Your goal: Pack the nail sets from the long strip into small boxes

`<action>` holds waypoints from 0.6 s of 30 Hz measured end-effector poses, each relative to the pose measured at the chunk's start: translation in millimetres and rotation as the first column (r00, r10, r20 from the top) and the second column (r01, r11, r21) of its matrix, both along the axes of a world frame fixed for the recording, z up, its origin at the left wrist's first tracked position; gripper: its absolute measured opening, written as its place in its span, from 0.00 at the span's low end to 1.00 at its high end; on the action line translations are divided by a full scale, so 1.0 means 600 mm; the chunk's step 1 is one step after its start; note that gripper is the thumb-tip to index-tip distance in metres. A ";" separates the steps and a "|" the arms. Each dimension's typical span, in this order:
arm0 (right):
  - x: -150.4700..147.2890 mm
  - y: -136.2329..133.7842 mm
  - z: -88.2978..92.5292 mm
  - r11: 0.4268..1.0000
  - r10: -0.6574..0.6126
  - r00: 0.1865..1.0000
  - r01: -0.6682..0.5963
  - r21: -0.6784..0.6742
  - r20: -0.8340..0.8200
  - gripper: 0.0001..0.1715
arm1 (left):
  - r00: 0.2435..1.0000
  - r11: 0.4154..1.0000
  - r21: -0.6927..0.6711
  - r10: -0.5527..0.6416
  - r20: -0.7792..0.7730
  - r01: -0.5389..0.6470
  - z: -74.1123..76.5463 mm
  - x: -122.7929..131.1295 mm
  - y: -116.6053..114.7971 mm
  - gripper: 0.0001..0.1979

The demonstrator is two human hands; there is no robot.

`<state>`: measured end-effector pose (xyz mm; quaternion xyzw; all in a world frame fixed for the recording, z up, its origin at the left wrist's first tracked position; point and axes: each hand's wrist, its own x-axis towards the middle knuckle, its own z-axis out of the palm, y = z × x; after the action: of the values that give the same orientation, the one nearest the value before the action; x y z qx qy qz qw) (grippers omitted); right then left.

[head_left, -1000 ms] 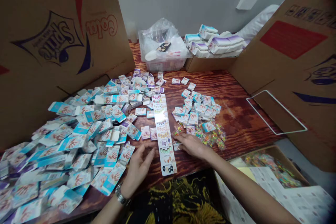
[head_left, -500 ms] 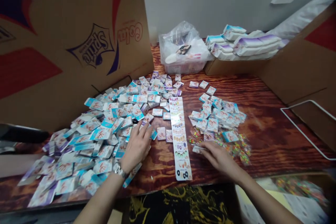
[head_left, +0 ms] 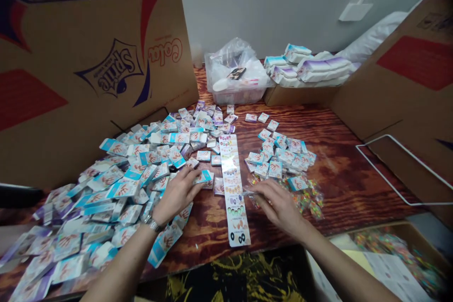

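My left hand [head_left: 179, 193], with a watch on the wrist, is closed on a small white and blue box [head_left: 203, 177] at the right edge of a large heap of similar boxes [head_left: 120, 188]. My right hand [head_left: 278, 200] pinches a small pale, thin item [head_left: 249, 193] whose kind is unclear, beside the long printed strip [head_left: 231, 160]. Rows of small coloured pictures run down this strip, which lies between my hands. Beyond my right hand are a smaller pile of boxes [head_left: 283, 158] and clear packets with colourful bits [head_left: 314, 203].
A big cardboard box [head_left: 88, 56] stands at the left, another [head_left: 396, 104] at the right. Behind are a plastic tub with a clear bag [head_left: 237, 96] and a low carton [head_left: 300, 96] bearing wrapped packs. An open box of colourful packets [head_left: 399, 257] sits at lower right.
The camera view has shifted, moving the scene left. My left hand has lifted a small box from the heap's edge. My right hand has come closer to the printed strip with its pale item.
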<state>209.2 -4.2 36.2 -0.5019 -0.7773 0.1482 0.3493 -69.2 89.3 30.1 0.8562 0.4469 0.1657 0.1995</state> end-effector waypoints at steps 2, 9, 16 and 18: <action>-0.011 0.001 0.007 0.997 0.027 1.000 -0.028 0.074 0.012 0.11 | 0.951 0.951 -0.303 0.154 0.267 -0.069 0.008 0.008 -0.022 0.16; -0.033 0.010 0.008 0.942 0.083 0.981 -0.135 0.308 0.178 0.15 | 0.508 0.296 -0.919 0.767 0.391 0.261 -0.020 0.062 -0.102 0.24; -0.029 0.011 0.019 0.844 0.149 0.860 -0.368 0.391 0.488 0.16 | 0.470 0.188 -0.922 0.815 0.339 0.338 -0.007 0.068 -0.120 0.23; -0.029 0.011 0.024 0.837 0.186 0.812 -0.426 0.345 0.553 0.16 | 0.496 0.194 -0.926 0.799 0.340 0.324 -0.003 0.068 -0.122 0.24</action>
<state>192.0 2.2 50.4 -0.2913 -0.9251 -0.1156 0.2145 -28.4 16.1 28.3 0.2456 0.4485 0.2673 0.8167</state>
